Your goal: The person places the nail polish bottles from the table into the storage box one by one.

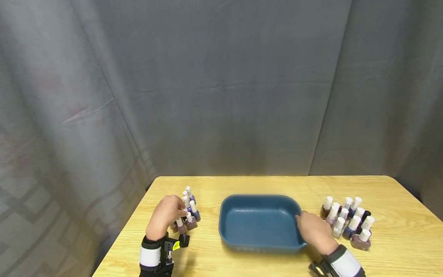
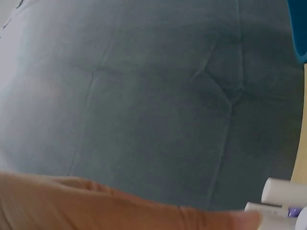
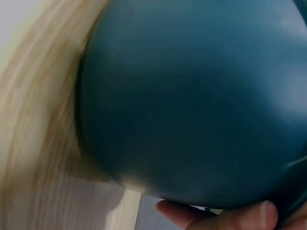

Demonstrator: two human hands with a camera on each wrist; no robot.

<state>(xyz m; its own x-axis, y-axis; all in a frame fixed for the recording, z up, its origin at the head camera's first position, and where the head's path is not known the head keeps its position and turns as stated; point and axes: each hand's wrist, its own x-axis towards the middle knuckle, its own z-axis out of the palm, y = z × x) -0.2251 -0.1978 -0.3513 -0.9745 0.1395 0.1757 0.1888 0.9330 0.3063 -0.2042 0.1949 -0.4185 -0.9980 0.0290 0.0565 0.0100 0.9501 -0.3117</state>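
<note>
My left hand [image 1: 165,215] reaches in over a cluster of nail polish bottles [image 1: 195,214] on the left of the table. Its thumb and a finger pinch the white cap of one bottle, whose body is mostly hidden by the hand and its neighbours. In the left wrist view the thumb [image 2: 201,218] lies against white caps [image 2: 285,192]. My right hand [image 1: 314,230] grips the right rim of a blue rectangular tray [image 1: 259,231], which holds nothing. The right wrist view shows the fingers [image 3: 240,218] at the edge of the tray [image 3: 192,105].
On the right stands a second group of nail polish bottles [image 1: 353,225], mostly white-capped, in purple, navy, brown and clear shades, close beside my right wrist. The light wooden table [image 1: 398,200] ends at a grey curtain [image 1: 235,96] behind it.
</note>
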